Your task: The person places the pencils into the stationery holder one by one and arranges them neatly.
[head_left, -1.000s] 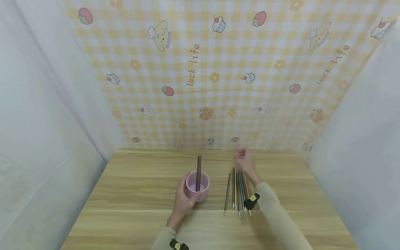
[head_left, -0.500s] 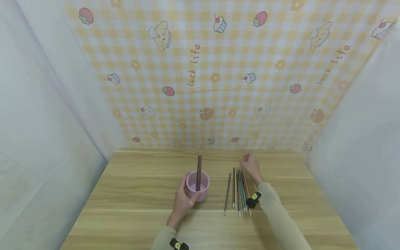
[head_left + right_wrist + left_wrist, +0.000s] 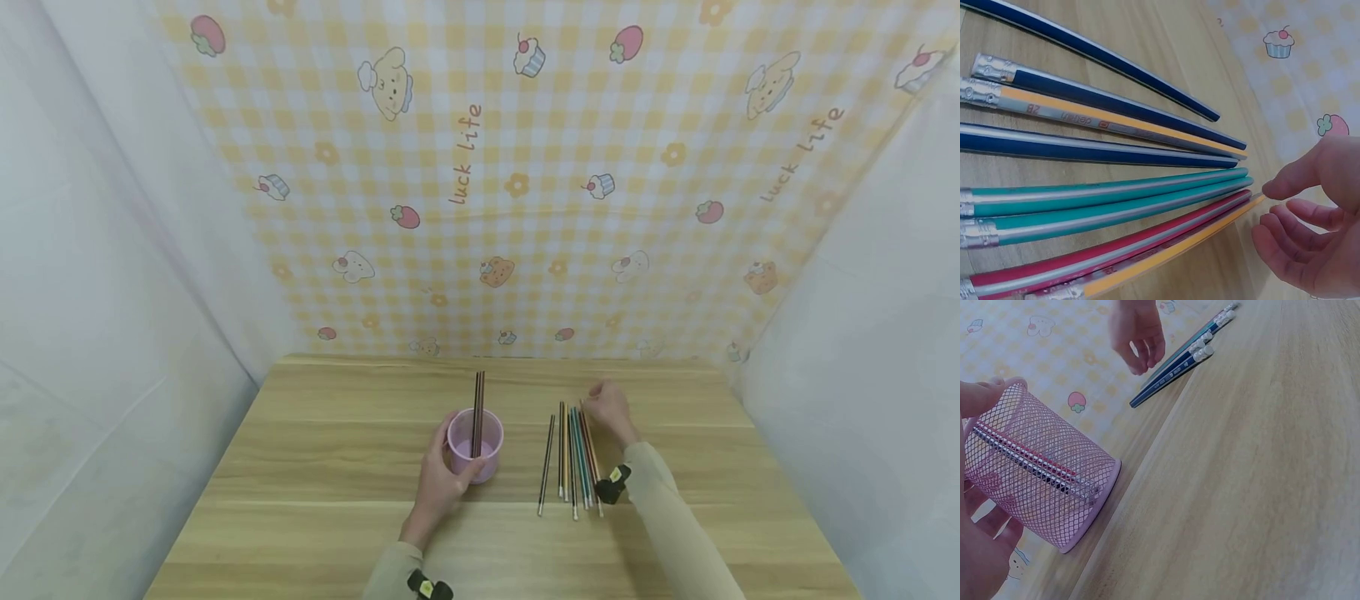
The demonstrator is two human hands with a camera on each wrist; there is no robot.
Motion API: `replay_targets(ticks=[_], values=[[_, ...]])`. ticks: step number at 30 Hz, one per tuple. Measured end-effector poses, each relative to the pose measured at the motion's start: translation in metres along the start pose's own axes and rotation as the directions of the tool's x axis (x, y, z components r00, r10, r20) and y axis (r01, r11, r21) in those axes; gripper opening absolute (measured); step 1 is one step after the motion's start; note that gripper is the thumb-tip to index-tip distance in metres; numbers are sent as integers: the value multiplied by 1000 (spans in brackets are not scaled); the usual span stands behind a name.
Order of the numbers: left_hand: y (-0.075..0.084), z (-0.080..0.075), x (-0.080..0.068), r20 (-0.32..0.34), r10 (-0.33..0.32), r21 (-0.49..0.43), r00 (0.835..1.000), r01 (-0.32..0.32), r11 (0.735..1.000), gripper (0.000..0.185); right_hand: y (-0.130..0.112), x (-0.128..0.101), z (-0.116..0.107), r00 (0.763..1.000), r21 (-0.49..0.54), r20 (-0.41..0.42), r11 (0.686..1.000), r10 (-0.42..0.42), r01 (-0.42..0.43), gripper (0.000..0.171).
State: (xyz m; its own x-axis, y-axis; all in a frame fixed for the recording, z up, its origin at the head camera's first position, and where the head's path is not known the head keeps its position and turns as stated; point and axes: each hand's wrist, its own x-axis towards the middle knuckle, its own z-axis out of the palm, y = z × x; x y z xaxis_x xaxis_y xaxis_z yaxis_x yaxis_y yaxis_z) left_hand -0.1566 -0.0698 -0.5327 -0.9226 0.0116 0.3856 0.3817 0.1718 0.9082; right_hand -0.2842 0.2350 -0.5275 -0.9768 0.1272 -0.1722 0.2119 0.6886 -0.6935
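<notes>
My left hand (image 3: 438, 483) grips a pink mesh pencil cup (image 3: 487, 471), which stands upright on the table. Inside it lean a few pencils (image 3: 477, 408), dark and reddish, seen through the mesh in the left wrist view. To the right, my right hand (image 3: 611, 408) hovers at the far ends of a row of loose pencils. Its thumb and loosely bent fingers are spread apart, the thumb right at the tip of the outermost yellow pencil (image 3: 1166, 253). Beside that one lie a red pencil (image 3: 1147, 230) and two teal pencils (image 3: 1116, 189).
Farther left in the row are another yellow pencil (image 3: 1054, 103) and several dark blue ones, one dark blue pencil (image 3: 1097, 51) lying apart. Eraser ends face the person. A yellow checked cloth (image 3: 517, 225) hangs behind the wooden table (image 3: 315, 467); white sheets flank both sides.
My right hand has come down and toward the person, slightly to the right, from beyond the pencils to the tips of the right-hand ones. My left hand and the cup stay put.
</notes>
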Motion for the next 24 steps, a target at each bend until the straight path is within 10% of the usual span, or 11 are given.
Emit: replay_targets(ticks=[24], values=[[1,1,1,14,-51,-14,999,51,999,84,10,1,6,999,-214,14,976,-34,36,34]])
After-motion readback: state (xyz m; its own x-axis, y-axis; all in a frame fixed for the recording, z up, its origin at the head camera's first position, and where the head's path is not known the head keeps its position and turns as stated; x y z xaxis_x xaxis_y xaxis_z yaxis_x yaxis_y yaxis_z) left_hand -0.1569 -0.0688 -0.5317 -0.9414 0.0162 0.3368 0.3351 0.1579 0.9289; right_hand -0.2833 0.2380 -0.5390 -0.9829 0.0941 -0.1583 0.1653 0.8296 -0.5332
